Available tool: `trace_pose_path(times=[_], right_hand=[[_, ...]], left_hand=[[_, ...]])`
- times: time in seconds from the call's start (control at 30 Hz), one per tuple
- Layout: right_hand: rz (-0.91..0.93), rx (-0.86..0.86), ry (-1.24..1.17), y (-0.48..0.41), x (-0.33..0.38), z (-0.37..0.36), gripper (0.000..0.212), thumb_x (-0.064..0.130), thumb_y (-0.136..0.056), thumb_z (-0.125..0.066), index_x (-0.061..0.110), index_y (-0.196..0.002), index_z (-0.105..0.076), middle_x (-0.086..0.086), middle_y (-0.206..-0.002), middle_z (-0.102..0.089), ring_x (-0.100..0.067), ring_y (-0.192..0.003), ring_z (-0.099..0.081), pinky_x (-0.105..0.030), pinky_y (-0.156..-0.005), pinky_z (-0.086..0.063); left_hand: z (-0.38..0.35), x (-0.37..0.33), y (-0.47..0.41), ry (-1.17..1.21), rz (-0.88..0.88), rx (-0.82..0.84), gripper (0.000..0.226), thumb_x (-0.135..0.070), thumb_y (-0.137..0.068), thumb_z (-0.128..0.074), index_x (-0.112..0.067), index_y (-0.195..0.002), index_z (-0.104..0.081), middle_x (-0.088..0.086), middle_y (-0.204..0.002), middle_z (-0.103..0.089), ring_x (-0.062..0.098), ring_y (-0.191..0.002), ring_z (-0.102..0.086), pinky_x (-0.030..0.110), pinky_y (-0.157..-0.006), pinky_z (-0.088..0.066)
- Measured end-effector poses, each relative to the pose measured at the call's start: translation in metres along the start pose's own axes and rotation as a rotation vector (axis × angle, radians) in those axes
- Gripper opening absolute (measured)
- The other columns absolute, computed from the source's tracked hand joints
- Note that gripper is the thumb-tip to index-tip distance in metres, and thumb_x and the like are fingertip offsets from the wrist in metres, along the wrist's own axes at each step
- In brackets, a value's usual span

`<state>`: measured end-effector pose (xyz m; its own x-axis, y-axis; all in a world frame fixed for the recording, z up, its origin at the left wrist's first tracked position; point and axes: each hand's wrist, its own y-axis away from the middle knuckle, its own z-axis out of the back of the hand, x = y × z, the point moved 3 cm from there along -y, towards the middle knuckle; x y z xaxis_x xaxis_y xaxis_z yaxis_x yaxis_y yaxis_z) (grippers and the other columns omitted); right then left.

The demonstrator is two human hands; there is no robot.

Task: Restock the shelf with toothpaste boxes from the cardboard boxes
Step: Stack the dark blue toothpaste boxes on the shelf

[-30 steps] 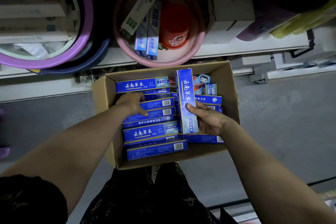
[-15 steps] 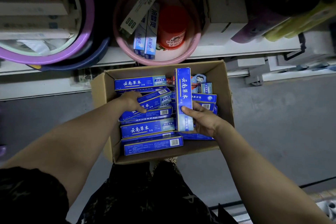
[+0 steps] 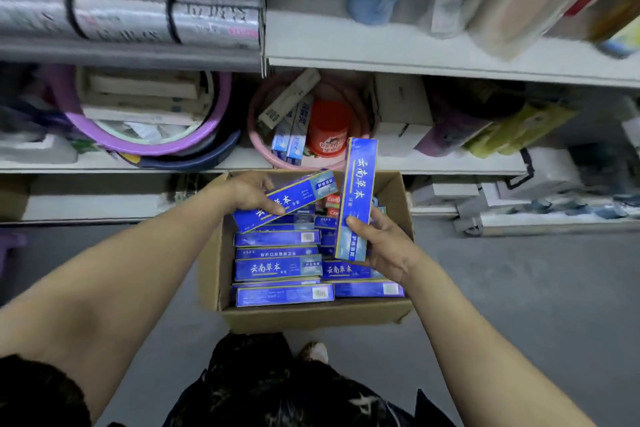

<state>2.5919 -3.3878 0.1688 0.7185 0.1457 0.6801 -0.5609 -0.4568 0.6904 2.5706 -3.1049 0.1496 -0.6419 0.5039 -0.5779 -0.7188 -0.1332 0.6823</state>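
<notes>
Moved: both hands have risen. The left hand (image 3: 251, 196) now lifts a box off the stack at a slant, the right hand's box stands higher, and the view has tipped up to take in more shelving.
Left hand: fingers curled round the slanted toothpaste box (image 3: 289, 199), over the far left corner of the cardboard box (image 3: 311, 317).
Right hand (image 3: 382, 246): grips the lower end of the upright toothpaste box (image 3: 358, 198), whose top passes the carton's far edge.
Carton: on the floor (image 3: 519, 288) at the foot of the shelf (image 3: 433, 59), with stacked boxes (image 3: 277, 269) in rows from the near edge back.
Progress: early, I judge. Two boxes are in hand, none of this blue kind shows on the shelf, and most remain in the carton.
Look: long, slim blue card packs with white lettering, a paler band at one end, and barcodes on some sides.
</notes>
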Motion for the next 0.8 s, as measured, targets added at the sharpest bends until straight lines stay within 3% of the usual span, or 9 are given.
trace_pose_path(times=[0.1,0.2,0.27,0.37,0.43,0.6,0.73,0.8], right_hand=[[0.109,0.031,0.023,0.016,0.027,-0.012,0.063,0.029,-0.067,-0.082,0.023,-0.124,-0.058,-0.009,-0.120,-0.070,-0.024,-0.100,-0.070,-0.049,-0.077,-0.059],[0.224,0.070,0.035,0.037,0.054,-0.032,0.050,0.014,-0.081,-0.074,0.018,-0.128,-0.055,-0.006,-0.119,-0.069,-0.020,-0.094,-0.071,-0.047,-0.077,-0.059],[0.305,0.106,0.026,0.047,0.071,-0.048,0.055,0.010,-0.079,-0.076,0.012,-0.130,-0.054,-0.006,-0.115,-0.071,-0.019,-0.091,-0.072,-0.044,-0.077,-0.060],[0.432,0.135,0.035,0.064,0.096,-0.073,0.092,0.029,-0.047,-0.097,0.007,-0.126,-0.055,-0.008,-0.109,-0.073,-0.019,-0.091,-0.072,-0.038,-0.076,-0.061],[0.534,0.142,0.064,0.074,0.113,-0.089,0.101,0.042,-0.033,-0.101,0.010,-0.119,-0.058,-0.007,-0.107,-0.074,-0.018,-0.093,-0.071,-0.036,-0.077,-0.060],[0.747,0.200,0.054,0.102,0.159,-0.136,0.090,0.047,-0.037,-0.099,0.015,-0.113,-0.062,-0.009,-0.109,-0.073,-0.020,-0.094,-0.070,-0.037,-0.077,-0.058],[0.889,0.240,0.028,0.123,0.202,-0.178,0.088,0.046,-0.044,-0.097,0.016,-0.118,-0.061,-0.013,-0.118,-0.070,-0.027,-0.105,-0.065,-0.049,-0.092,-0.055],[0.941,0.264,0.017,0.130,0.226,-0.204,0.085,0.046,-0.043,-0.097,0.018,-0.115,-0.062,-0.009,-0.117,-0.070,-0.025,-0.105,-0.065,-0.050,-0.089,-0.056]], left_hand=[[0.026,-0.026,0.033,-0.024,-0.088,-0.070,0.033,-0.021,-0.065,-0.090,-0.013,-0.087,-0.065,0.009,-0.095,-0.071,0.022,-0.080,-0.063,0.036,-0.079,-0.052],[0.057,-0.053,0.077,-0.062,-0.133,-0.212,0.041,-0.024,-0.062,-0.091,-0.014,-0.093,-0.065,0.005,-0.090,-0.067,0.020,-0.078,-0.061,0.031,-0.074,-0.049],[0.079,-0.069,0.107,-0.088,-0.159,-0.289,0.044,-0.025,-0.061,-0.092,-0.013,-0.095,-0.066,0.002,-0.085,-0.067,0.020,-0.077,-0.061,0.030,-0.072,-0.048],[0.110,-0.091,0.154,-0.129,-0.210,-0.372,0.040,-0.025,-0.064,-0.090,-0.016,-0.095,-0.067,0.002,-0.087,-0.067,0.018,-0.076,-0.060,0.028,-0.071,-0.047],[0.135,-0.105,0.185,-0.140,-0.240,-0.425,0.040,-0.023,-0.066,-0.089,-0.017,-0.097,-0.066,0.003,-0.090,-0.067,0.017,-0.076,-0.059,0.025,-0.066,-0.046],[0.201,-0.127,0.249,-0.176,-0.280,-0.598,0.044,-0.029,-0.066,-0.089,-0.021,-0.102,-0.065,-0.001,-0.089,-0.064,0.017,-0.076,-0.058,0.025,-0.065,-0.041],[0.253,-0.138,0.288,-0.185,-0.372,-0.688,0.044,-0.028,-0.063,-0.090,-0.018,-0.101,-0.069,0.000,-0.089,-0.069,0.016,-0.073,-0.060,0.026,-0.064,-0.043],[0.280,-0.145,0.306,-0.212,-0.426,-0.715,0.043,-0.029,-0.062,-0.090,-0.021,-0.100,-0.070,-0.002,-0.089,-0.069,0.016,-0.077,-0.063,0.026,-0.066,-0.046]])
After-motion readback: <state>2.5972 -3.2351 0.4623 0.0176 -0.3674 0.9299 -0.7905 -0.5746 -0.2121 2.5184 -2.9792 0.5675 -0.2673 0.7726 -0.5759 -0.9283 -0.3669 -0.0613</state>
